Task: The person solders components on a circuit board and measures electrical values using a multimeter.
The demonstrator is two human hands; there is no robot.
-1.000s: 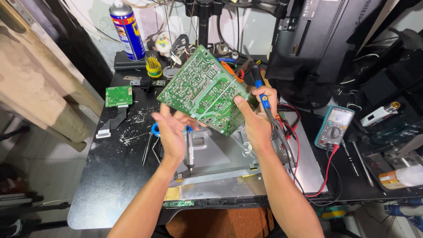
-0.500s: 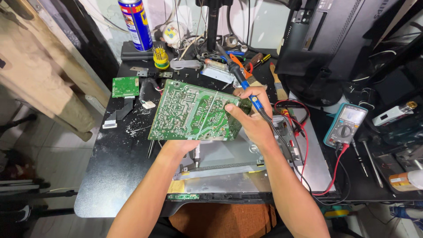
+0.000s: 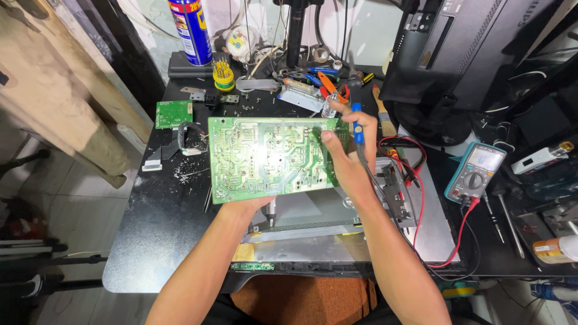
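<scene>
A tall blue and yellow spray can (image 3: 190, 30) stands far past the fingers. Both hands hold up the big green circuit board (image 3: 271, 157). The left hand (image 3: 244, 204) is under it, fingers hidden. The right hand (image 3: 348, 157) pinches its right edge and grips a blue tool (image 3: 357, 129).

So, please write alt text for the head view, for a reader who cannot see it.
Two hands hold a green circuit board flat above a black workbench: the left hand under its near edge, the right hand at its right edge, also gripping a blue-handled tool. A multimeter lies to the right.
</scene>
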